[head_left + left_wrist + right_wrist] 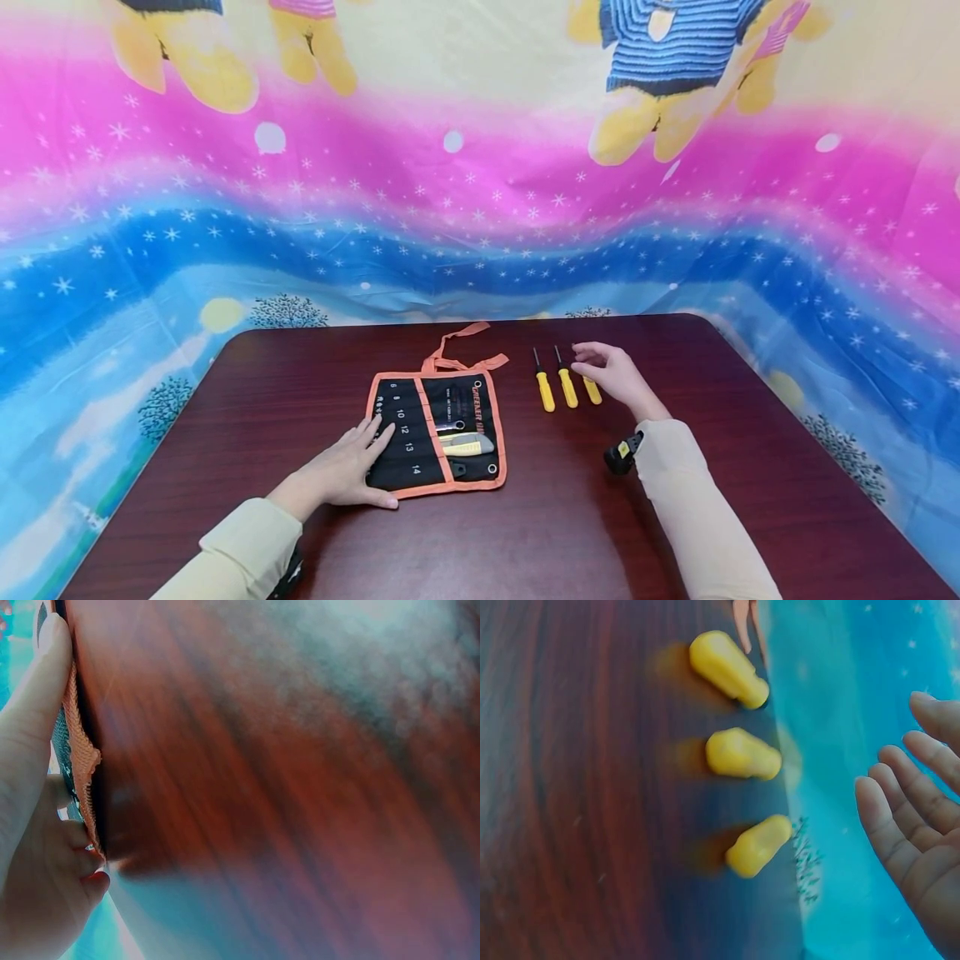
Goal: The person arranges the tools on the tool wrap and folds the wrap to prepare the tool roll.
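The left hand (347, 464) occupies the nearest position, at the left edge of a black tool pouch (412, 433) with orange trim. Its fingers are spread wide over the fabric and grip nothing. This placement probably steadies the pouch against the table (562, 533). The pouch lies flat, left of the screwdrivers, with numbers from 6 to 14 printed on its left panel. In its right section, a utility knife (468, 447) lies with its long axis left to right, grey end pointing right.

The left screwdriver (545, 393), middle screwdriver (567, 390) and right screwdriver (592, 392) form a spaced row, presumably for individual access. Yellow handles face the person; long axes run away from the person. The two visible shafts point toward the far edge; the right one's is hidden.

The right hand (613, 373) is positioned beside the right screwdriver, fingers relaxed and apart from the thumb, holding nothing. Contact cannot be confirmed. Farther back are the orange ties (457, 364) and a printed backdrop (450, 200).
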A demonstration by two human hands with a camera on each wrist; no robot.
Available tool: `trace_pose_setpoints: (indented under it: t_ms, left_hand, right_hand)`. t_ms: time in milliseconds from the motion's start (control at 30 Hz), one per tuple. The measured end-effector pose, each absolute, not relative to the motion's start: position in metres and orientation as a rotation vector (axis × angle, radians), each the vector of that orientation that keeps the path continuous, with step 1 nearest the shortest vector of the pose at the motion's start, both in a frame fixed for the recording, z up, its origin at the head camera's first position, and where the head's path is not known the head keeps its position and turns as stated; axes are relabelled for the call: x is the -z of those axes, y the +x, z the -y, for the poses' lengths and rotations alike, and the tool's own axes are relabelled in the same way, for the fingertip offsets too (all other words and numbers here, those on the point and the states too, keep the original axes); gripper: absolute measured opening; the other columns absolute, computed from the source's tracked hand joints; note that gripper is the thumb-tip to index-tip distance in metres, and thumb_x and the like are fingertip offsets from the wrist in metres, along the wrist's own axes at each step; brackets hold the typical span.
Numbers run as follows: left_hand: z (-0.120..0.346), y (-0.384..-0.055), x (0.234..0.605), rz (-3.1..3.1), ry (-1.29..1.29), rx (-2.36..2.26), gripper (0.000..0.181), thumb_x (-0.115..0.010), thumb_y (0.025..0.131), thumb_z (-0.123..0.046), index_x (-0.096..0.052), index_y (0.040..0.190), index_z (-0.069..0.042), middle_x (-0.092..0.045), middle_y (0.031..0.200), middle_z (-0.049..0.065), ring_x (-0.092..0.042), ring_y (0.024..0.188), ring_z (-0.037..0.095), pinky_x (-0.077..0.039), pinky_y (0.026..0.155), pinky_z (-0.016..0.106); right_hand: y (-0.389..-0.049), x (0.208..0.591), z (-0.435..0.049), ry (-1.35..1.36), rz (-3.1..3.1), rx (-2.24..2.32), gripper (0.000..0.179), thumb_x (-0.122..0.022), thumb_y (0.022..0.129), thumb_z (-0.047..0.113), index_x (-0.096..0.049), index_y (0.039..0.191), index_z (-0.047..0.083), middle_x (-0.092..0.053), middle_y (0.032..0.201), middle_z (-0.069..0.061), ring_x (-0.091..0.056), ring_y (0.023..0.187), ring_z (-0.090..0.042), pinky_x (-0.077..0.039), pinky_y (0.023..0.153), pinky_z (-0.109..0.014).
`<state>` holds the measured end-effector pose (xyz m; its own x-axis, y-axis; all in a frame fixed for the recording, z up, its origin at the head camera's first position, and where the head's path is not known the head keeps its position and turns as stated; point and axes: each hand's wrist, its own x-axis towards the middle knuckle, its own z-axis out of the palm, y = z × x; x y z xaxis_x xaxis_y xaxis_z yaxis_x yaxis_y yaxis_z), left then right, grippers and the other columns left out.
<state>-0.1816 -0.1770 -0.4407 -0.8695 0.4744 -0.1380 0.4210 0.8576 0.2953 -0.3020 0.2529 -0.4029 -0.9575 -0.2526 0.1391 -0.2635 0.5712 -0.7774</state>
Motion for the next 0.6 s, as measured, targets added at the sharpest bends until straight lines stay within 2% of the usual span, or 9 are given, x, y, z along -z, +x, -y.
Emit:
trace_pose_setpoints:
  t_ms: [200, 467, 600]
  left_hand:
    - [0.177, -0.181, 0.441, -2.829, 0.685, -0.379, 0.113, -0.060, 0.065, -0.073, -0.026, 0.144, -0.001, -0.017, 0.147, 0.026, -0.014, 0.134, 0.040, -0.021, 0.103, 0.051]
    - [0.178, -0.182, 0.441, -2.828, 0.682, -0.377, 0.112, -0.060, 0.066, -0.073, -0.026, 0.144, -0.001, -0.016, 0.147, 0.025, -0.013, 0.134, 0.040, -0.021, 0.103, 0.051]
    - [0.177, -0.182, 0.441, -2.828, 0.682, -0.376, 0.112, -0.060, 0.066, -0.073, -0.026, 0.144, -0.001, -0.016, 0.147, 0.025, -0.013, 0.134, 0.040, -0.021, 0.104, 0.051]
  right_hand:
    - [-0.302, 0.415, -0.264, 0.369, 2.792, -1.382, 0.044, -0.064, 0.088, 0.021, -0.053, 0.125, -0.001, -0.058, 0.109, -0.018, -0.055, 0.095, -0.031, -0.049, 0.074, -0.045]
    - [-0.307, 0.430, -0.272, 0.348, 2.848, -1.301, 0.043, -0.064, 0.088, 0.017, -0.053, 0.124, -0.003, -0.058, 0.110, -0.021, -0.055, 0.095, -0.031, -0.050, 0.070, -0.035]
    - [-0.307, 0.434, -0.275, 0.312, 2.857, -1.327, 0.042, -0.064, 0.088, 0.015, -0.053, 0.125, -0.003, -0.056, 0.110, -0.021, -0.054, 0.094, -0.031, -0.051, 0.070, -0.035]
